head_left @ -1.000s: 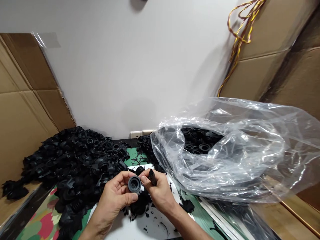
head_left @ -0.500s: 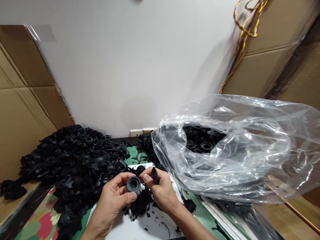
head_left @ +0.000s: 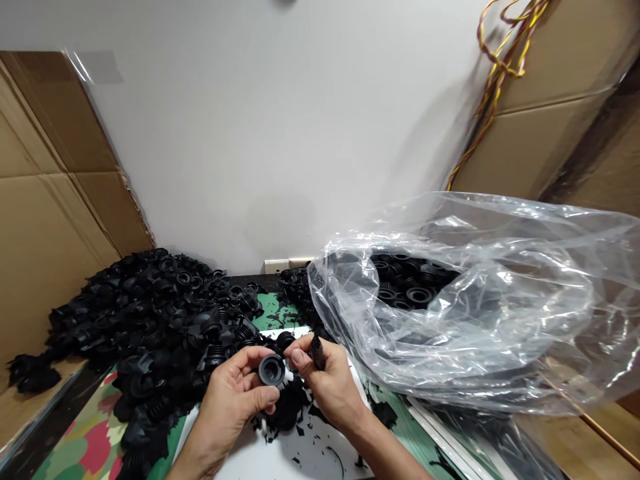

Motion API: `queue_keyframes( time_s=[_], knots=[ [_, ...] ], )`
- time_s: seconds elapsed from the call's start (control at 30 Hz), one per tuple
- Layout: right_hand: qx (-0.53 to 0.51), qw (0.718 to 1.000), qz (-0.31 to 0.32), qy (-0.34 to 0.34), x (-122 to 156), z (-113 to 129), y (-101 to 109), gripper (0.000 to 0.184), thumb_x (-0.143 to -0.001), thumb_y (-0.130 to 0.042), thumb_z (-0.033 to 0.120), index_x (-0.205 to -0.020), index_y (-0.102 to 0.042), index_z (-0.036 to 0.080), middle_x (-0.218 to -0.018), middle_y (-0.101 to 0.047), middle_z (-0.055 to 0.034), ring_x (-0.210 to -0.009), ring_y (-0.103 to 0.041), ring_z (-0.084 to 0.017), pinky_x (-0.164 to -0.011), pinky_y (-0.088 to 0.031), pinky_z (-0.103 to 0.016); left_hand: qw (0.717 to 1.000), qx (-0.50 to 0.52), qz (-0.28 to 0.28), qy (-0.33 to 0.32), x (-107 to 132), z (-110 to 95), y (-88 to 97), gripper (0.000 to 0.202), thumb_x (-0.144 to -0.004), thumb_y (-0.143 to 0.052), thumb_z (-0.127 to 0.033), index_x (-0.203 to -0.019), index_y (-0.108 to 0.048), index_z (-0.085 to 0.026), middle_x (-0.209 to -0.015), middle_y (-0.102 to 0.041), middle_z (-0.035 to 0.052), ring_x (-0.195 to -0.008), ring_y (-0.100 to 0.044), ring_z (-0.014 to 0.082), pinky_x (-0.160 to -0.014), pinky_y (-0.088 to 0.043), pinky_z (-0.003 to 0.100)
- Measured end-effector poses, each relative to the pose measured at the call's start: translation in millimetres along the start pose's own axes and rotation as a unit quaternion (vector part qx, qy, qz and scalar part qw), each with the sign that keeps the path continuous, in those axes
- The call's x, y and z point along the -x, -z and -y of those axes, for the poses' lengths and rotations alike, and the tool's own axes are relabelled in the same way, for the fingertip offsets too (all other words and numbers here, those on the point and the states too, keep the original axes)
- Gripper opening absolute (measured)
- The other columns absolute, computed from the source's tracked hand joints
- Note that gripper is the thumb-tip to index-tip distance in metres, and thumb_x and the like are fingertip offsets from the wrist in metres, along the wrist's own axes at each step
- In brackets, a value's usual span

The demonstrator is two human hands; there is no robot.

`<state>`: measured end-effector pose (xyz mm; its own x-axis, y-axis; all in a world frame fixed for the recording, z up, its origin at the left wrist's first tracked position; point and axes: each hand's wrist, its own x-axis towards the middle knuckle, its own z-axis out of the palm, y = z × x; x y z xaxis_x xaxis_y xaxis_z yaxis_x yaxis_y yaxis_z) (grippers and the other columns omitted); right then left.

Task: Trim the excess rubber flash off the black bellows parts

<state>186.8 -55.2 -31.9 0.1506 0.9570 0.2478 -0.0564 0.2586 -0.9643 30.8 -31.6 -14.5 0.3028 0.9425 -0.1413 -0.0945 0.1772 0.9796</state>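
My left hand [head_left: 239,390] pinches a round black rubber bellows-like part [head_left: 271,370] between thumb and fingers, its open end facing me. Right beside it, my right hand [head_left: 327,380] is closed round a dark, rough-looking tool [head_left: 317,352] whose end sticks up past the index finger; its kind is not clear. The thumb and index fingertip of that hand come close to the part's right edge, and I cannot tell whether they touch it. Below both hands, black rubber scraps [head_left: 287,407] lie on a white board [head_left: 300,460].
A big heap of black rubber parts [head_left: 165,313] spreads to the left. On the right, a clear plastic bag [head_left: 480,333] stands open with similar parts [head_left: 417,293] inside. Cardboard [head_left: 35,133] flanks the left side, and twisted yellow-brown wires [head_left: 495,80] hang at upper right.
The whole view has shifted slightly, so everything sits a little further right. Both hands keep nearly the same pose round the rubber part and the tool.
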Motion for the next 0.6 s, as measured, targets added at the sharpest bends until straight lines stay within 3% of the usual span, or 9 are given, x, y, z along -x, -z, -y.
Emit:
queue_keyframes(
  time_s=[0.2,0.33,0.47,0.6],
  knots=[
    [-0.004,1.0,-0.003,-0.012,-1.6,-1.3,0.5,0.029,-0.079,-0.057,0.042,-0.067,-0.06,0.015,-0.061,-0.054,0.0,-0.057,-0.045,-0.013,-0.055,-0.037,-0.025,0.997,-0.067,-0.026,-0.003,2.9,-3.4,-3.2,0.035,-0.049,-0.078,-0.015,-0.082,-0.065,-0.016,-0.059,-0.064,-0.0029,-0.054,-0.056,0.0119,-0.05,-0.046,0.021],
    [0.003,0.998,0.04,-0.057,-1.0,-1.1,-3.1,0.036,-0.077,-0.057,0.048,-0.064,-0.057,0.015,-0.059,-0.049,0.0006,-0.056,-0.042,-0.013,-0.054,-0.035,-0.025,0.986,-0.136,-0.057,-0.077,2.6,5.7,-0.3,0.033,-0.052,-0.076,-0.018,-0.085,-0.068,-0.018,-0.069,-0.066,-0.0009,-0.058,-0.057,0.0143,-0.053,-0.046,0.023],
    [0.014,0.994,0.082,-0.073,3.2,-3.6,-9.0,0.038,-0.075,-0.061,0.051,-0.062,-0.054,0.016,-0.06,-0.044,0.0022,-0.059,-0.038,-0.012,-0.055,-0.032,-0.024,0.954,-0.235,-0.086,-0.164,3.3,12.3,1.7,0.028,-0.057,-0.076,-0.022,-0.085,-0.073,-0.021,-0.072,-0.064,-0.001,-0.053,-0.051,0.0121,-0.049,-0.042,0.022],
    [-0.025,0.995,0.075,-0.066,4.9,-8.0,-11.1,0.048,-0.074,-0.057,0.062,-0.061,-0.048,0.017,-0.058,-0.038,0.0039,-0.056,-0.032,-0.011,-0.052,-0.029,-0.023,0.944,-0.264,-0.091,-0.174,5.0,10.5,1.1,0.035,-0.059,-0.075,-0.021,-0.094,-0.073,-0.023,-0.067,-0.062,-0.0029,-0.049,-0.046,0.0106,-0.048,-0.04,0.022]
  ],
)
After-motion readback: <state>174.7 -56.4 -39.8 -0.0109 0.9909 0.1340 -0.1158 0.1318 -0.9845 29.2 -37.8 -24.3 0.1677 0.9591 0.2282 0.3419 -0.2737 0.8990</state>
